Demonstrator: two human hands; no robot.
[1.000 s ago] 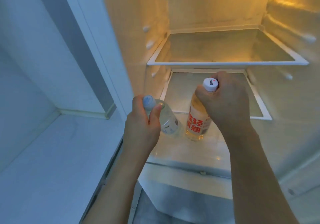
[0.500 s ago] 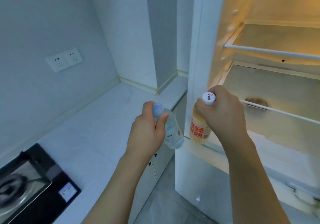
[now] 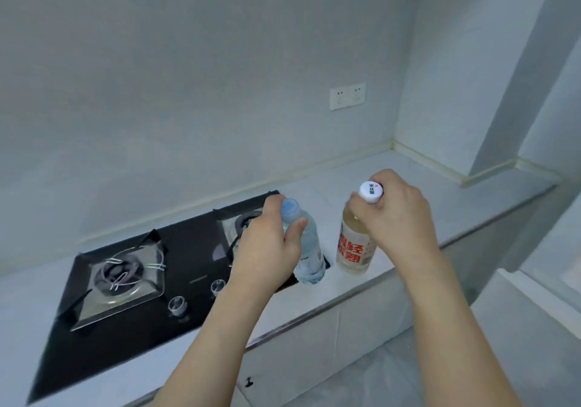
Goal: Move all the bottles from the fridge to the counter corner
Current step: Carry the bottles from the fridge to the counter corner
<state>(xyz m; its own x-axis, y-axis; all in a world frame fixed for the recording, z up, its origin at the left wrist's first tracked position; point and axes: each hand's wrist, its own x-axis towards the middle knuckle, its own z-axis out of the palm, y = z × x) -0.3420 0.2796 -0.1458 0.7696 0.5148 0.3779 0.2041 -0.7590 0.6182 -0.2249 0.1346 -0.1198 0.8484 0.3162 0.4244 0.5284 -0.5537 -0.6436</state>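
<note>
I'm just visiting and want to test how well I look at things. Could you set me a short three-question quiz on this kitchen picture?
1. True or false: the left hand grips the clear water bottle near its blue cap.
2. What does the right hand hold? A) a mug B) the pale yellow bottle with red lettering C) nothing
3. Fill in: left of the bottles, a black ____ with two burners is set into the counter.

Key: 1 true; 2 B; 3 gas hob.
</note>
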